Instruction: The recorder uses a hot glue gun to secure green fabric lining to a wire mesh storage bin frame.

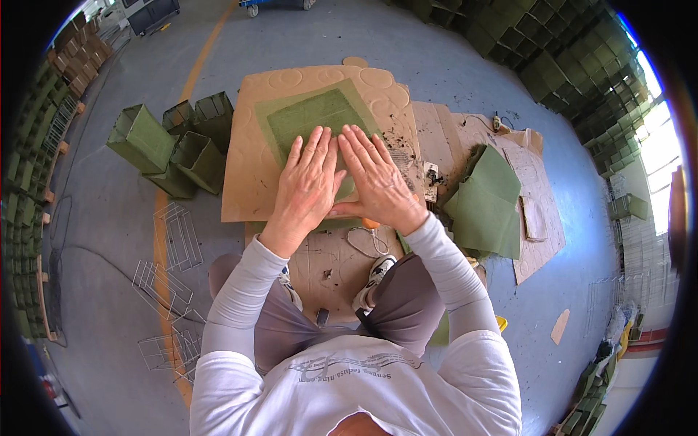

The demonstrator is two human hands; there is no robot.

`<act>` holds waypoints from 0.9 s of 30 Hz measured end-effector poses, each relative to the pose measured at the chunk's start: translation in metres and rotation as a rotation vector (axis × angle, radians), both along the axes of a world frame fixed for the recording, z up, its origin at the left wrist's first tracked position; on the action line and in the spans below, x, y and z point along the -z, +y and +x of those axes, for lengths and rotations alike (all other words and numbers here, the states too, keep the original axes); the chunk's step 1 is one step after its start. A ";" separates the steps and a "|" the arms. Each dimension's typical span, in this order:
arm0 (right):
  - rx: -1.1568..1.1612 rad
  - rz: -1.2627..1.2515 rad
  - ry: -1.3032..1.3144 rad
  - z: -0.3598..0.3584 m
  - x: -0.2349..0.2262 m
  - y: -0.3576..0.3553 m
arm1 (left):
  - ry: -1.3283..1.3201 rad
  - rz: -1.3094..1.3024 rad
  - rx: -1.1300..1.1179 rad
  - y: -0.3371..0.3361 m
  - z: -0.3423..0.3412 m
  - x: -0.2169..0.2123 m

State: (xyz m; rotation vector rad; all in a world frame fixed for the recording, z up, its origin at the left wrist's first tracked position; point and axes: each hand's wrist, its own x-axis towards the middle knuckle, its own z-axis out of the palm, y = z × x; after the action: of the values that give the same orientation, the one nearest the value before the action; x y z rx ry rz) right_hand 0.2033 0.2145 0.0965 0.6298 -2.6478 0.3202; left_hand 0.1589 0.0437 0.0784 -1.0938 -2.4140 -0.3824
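My left hand (305, 185) and my right hand (382, 178) lie side by side, palms down, with fingers stretched forward and thumbs close to each other. Both are over a green fabric piece (316, 109), a darker rectangle with a lighter border, whose near part they hide. Neither hand grips anything. The fabric rests on a large cardboard sheet (247, 167) with round embossed marks, in front of my knees. An orange object (370, 224), perhaps a tool handle, pokes out below my right hand by the cardboard's near edge.
Green fabric boxes (145, 138) stand at the left, above wire frames (173, 291) on the floor. Cut green sheets (486, 200) lie on more cardboard (538, 182) at the right, with dark scraps nearby. Stacked green boxes (538, 51) line the far right.
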 end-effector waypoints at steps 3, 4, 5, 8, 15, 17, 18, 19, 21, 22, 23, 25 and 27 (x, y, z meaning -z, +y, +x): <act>-0.033 -0.001 0.000 -0.007 0.008 -0.004 | 0.023 -0.036 -0.061 -0.013 0.000 0.002; -0.020 0.002 0.004 -0.006 0.006 0.004 | 0.034 -0.029 -0.064 -0.009 0.000 0.000; 0.008 0.010 0.005 -0.004 0.004 0.012 | 0.041 -0.025 -0.048 -0.007 0.000 -0.001; 0.065 0.028 0.029 0.004 -0.009 0.026 | 0.027 -0.001 -0.032 -0.002 0.002 -0.004; -0.192 -0.283 0.204 -0.010 0.026 -0.025 | -0.061 0.147 0.009 -0.009 -0.008 -0.003; -0.259 -0.288 0.277 -0.014 0.028 -0.019 | -0.094 0.033 -0.005 -0.007 -0.004 -0.009; -0.210 -0.131 0.367 -0.011 0.027 -0.018 | 0.194 -0.209 -0.148 -0.026 -0.023 0.026; -0.151 -0.062 0.372 -0.007 0.036 -0.008 | 0.239 -0.344 -0.205 -0.013 -0.025 0.034; -0.074 0.024 0.403 -0.013 0.035 -0.006 | 0.250 -0.380 -0.273 -0.018 -0.024 0.022; -0.025 0.051 0.393 -0.012 0.040 0.002 | 0.264 -0.389 -0.266 -0.012 -0.026 0.025; 0.014 0.053 0.393 -0.009 0.047 0.001 | 0.273 -0.389 -0.228 -0.008 -0.011 0.016; 0.064 0.044 0.421 -0.011 0.049 -0.002 | 0.317 -0.284 -0.108 -0.003 0.022 -0.014; -0.007 0.029 0.494 -0.015 0.049 -0.013 | 0.247 -0.279 -0.069 -0.009 0.015 -0.012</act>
State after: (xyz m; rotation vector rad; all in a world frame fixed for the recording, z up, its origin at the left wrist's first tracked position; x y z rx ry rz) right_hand 0.1886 0.2015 0.0471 0.6321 -2.1799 0.1076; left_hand 0.1738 0.0350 0.0905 -1.0952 -2.3196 0.1122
